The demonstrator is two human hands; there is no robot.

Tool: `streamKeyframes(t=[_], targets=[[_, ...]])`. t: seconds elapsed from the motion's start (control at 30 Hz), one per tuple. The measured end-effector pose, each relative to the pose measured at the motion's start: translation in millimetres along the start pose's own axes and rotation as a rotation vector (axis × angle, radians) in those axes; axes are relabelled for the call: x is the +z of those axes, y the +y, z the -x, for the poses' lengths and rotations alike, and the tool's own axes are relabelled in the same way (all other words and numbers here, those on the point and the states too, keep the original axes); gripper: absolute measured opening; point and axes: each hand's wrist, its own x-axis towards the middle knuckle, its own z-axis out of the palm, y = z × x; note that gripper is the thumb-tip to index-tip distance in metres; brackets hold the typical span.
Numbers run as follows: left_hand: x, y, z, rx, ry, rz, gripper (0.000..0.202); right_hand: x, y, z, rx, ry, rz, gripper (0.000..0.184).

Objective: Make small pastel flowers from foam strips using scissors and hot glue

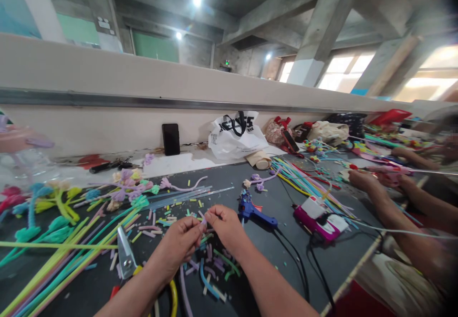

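Observation:
My left hand (183, 238) and my right hand (225, 225) meet over the dark table, fingertips pinched together on a short purple pipe cleaner piece (203, 222). Fingers cover most of that piece. Cut pipe cleaner bits (214, 262) in several colours lie scattered beneath and around both hands. Partly behind my left forearm are scissors (126, 255), blades pointing away from me. To the right of my right hand rests a blue glue gun (258, 213) with a black cord.
Long pipe cleaners (64, 269) and fuzzy flowers (125, 188) spread leftward. A phone (171, 139) leans on the partition beside a white bag (238, 138). A magenta power strip (318, 221) with cords sits rightward, near another person's hands (365, 181).

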Motion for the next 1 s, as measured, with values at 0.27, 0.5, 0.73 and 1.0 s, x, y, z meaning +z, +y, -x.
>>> streamKeyframes(t=[0.27, 0.5, 0.73, 1.0], targets=[[2.3, 5, 9, 0.009, -0.070, 0.053, 0.033, -4, -2, 1, -0.076, 0.015, -0.002, 0.015], [1.3, 7, 12, -0.005, -0.104, 0.143, 0.028, -10, -3, -2, -0.225, 0.015, -0.055, 0.013], [3.3, 12, 12, 0.354, 0.361, -0.581, 0.023, -8, 2, -2, -0.098, -0.039, -0.181, 0.032], [1.4, 0, 21, 0.609, 0.278, -0.953, 0.019, -1, 5, -3, 0.049, -0.126, -0.133, 0.032]])
